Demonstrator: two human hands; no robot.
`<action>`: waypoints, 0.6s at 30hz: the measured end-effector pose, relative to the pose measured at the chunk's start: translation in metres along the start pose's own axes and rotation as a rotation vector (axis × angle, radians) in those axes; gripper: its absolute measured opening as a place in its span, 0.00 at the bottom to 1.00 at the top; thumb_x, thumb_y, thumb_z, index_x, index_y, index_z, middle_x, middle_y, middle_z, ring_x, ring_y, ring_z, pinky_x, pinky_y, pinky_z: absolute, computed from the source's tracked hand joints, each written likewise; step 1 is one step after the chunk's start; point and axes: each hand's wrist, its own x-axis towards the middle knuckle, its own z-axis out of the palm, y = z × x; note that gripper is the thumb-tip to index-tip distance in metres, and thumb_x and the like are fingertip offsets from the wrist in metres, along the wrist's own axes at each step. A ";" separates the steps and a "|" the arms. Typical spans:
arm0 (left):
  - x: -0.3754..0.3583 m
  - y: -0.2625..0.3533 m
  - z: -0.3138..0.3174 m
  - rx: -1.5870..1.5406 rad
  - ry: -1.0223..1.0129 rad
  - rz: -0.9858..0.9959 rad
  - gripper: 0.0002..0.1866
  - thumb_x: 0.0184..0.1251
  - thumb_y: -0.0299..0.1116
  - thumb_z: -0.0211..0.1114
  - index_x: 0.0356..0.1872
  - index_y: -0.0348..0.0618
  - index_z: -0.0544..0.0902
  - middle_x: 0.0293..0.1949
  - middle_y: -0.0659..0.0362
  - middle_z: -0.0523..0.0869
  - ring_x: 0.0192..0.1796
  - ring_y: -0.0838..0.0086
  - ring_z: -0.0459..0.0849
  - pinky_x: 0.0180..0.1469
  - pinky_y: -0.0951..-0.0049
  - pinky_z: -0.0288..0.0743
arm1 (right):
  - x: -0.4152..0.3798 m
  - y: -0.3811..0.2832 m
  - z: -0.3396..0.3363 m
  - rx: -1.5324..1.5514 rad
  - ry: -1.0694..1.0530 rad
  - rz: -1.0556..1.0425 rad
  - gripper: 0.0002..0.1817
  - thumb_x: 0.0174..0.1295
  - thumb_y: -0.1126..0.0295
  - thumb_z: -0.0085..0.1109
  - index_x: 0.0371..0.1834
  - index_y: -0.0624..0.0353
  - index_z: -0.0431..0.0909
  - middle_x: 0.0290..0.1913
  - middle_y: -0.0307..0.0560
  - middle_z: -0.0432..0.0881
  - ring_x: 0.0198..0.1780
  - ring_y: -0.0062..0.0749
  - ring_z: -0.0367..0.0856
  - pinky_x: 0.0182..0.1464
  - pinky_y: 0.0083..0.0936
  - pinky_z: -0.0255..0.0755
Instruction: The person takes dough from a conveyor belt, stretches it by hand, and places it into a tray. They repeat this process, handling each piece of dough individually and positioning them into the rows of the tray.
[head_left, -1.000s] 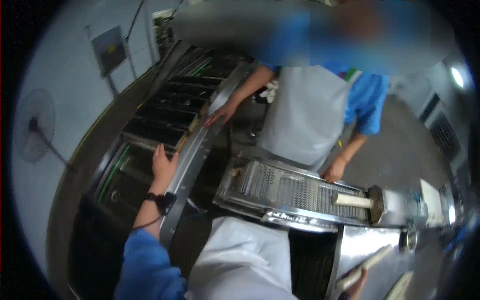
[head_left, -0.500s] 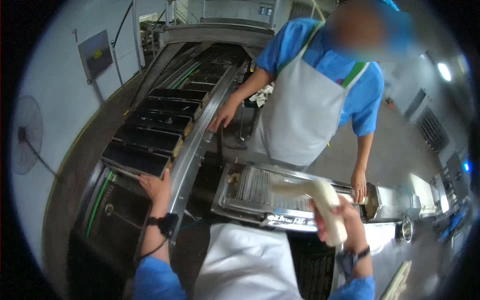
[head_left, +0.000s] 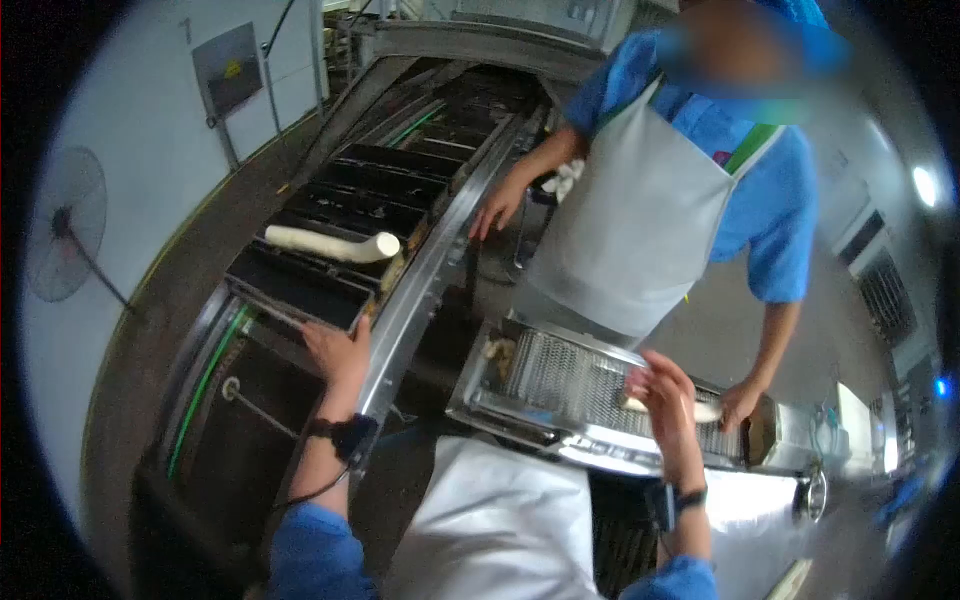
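Observation:
My left hand (head_left: 338, 352) has its fingers apart against the end of the nearest black pan (head_left: 300, 287) on the left conveyor. Above the second pan lies or hangs a long pale dough roll (head_left: 332, 244), with no hand on it. My right hand (head_left: 667, 398) is raised over the mesh belt (head_left: 565, 380), its fingers partly bent. Another pale dough piece (head_left: 706, 411) lies on the belt behind it, near the co-worker's hand (head_left: 740, 404). Whether my right fingers touch that dough is unclear.
A co-worker in a white apron (head_left: 630, 210) stands across the belt, other hand (head_left: 497, 208) near the conveyor's metal rail (head_left: 420, 270). More black pans (head_left: 380, 185) run toward the back. A fan (head_left: 65, 222) stands at the left wall.
The dough roll has left my right hand and is now over the pans. My right hand has risen slightly. A dough piece shows more clearly on the mesh belt.

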 end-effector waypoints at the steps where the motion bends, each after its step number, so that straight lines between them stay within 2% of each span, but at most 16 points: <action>1: -0.001 -0.003 -0.002 0.005 0.006 -0.014 0.55 0.67 0.60 0.58 0.65 0.05 0.50 0.69 0.18 0.50 0.76 0.36 0.47 0.79 0.53 0.40 | -0.012 0.012 -0.023 -0.194 0.250 0.019 0.18 0.64 0.70 0.59 0.55 0.68 0.76 0.46 0.56 0.83 0.48 0.35 0.84 0.49 0.32 0.82; 2: -0.002 -0.001 -0.005 0.023 -0.015 -0.002 0.55 0.67 0.60 0.57 0.65 0.05 0.50 0.69 0.18 0.50 0.76 0.36 0.48 0.79 0.53 0.40 | -0.018 0.046 -0.080 -0.344 0.356 0.030 0.17 0.65 0.73 0.56 0.56 0.68 0.76 0.46 0.55 0.83 0.47 0.38 0.84 0.51 0.32 0.80; 3: -0.001 0.006 -0.004 0.032 -0.034 0.018 0.55 0.67 0.60 0.56 0.65 0.05 0.50 0.69 0.18 0.50 0.76 0.36 0.48 0.79 0.53 0.40 | -0.034 0.078 -0.140 -0.575 0.414 -0.044 0.17 0.67 0.74 0.52 0.57 0.69 0.75 0.53 0.58 0.80 0.54 0.43 0.81 0.58 0.35 0.76; 5: -0.005 0.012 -0.006 0.053 -0.043 0.034 0.55 0.67 0.60 0.56 0.66 0.06 0.48 0.70 0.20 0.49 0.77 0.38 0.47 0.79 0.54 0.39 | -0.081 0.094 -0.202 -1.056 0.674 -0.075 0.19 0.68 0.75 0.49 0.61 0.68 0.72 0.62 0.63 0.73 0.63 0.50 0.74 0.66 0.40 0.68; 7: -0.011 0.024 -0.021 0.046 -0.095 0.000 0.55 0.68 0.59 0.57 0.67 0.07 0.47 0.71 0.21 0.48 0.77 0.38 0.45 0.79 0.54 0.38 | -0.122 0.121 -0.270 -1.462 0.815 -0.117 0.22 0.69 0.74 0.48 0.65 0.71 0.66 0.67 0.69 0.66 0.68 0.58 0.66 0.71 0.45 0.60; 9: -0.012 0.028 -0.023 0.057 -0.109 -0.020 0.56 0.67 0.59 0.58 0.67 0.08 0.45 0.72 0.22 0.46 0.78 0.40 0.44 0.79 0.55 0.38 | -0.156 0.118 -0.277 -1.505 0.896 0.293 0.27 0.71 0.70 0.47 0.69 0.75 0.60 0.69 0.72 0.63 0.70 0.63 0.62 0.73 0.46 0.56; 11: -0.015 0.033 -0.030 0.073 -0.116 -0.042 0.56 0.66 0.60 0.59 0.68 0.09 0.46 0.72 0.23 0.47 0.78 0.41 0.45 0.79 0.56 0.40 | -0.181 0.151 -0.343 -1.739 0.950 0.397 0.29 0.72 0.65 0.46 0.69 0.78 0.57 0.70 0.74 0.61 0.71 0.63 0.60 0.73 0.47 0.54; 15: -0.019 0.032 -0.027 0.086 -0.067 -0.049 0.57 0.65 0.60 0.60 0.68 0.09 0.47 0.72 0.24 0.48 0.78 0.42 0.46 0.79 0.57 0.41 | -0.152 0.124 -0.323 -1.504 0.940 0.314 0.30 0.74 0.62 0.43 0.70 0.76 0.56 0.71 0.73 0.59 0.73 0.62 0.57 0.75 0.46 0.52; 17: -0.017 0.029 -0.028 0.069 -0.065 -0.007 0.57 0.64 0.60 0.61 0.68 0.09 0.48 0.72 0.24 0.49 0.77 0.41 0.47 0.78 0.56 0.42 | -0.132 0.136 -0.330 -1.542 0.886 0.090 0.30 0.75 0.62 0.42 0.71 0.75 0.55 0.72 0.73 0.58 0.74 0.61 0.56 0.76 0.45 0.50; 18: -0.016 0.029 -0.028 0.076 -0.052 -0.005 0.57 0.64 0.60 0.61 0.68 0.09 0.48 0.72 0.24 0.49 0.77 0.41 0.47 0.78 0.56 0.42 | -0.123 0.140 -0.335 -1.546 0.855 0.042 0.31 0.75 0.60 0.42 0.72 0.75 0.54 0.73 0.72 0.56 0.75 0.59 0.55 0.76 0.43 0.50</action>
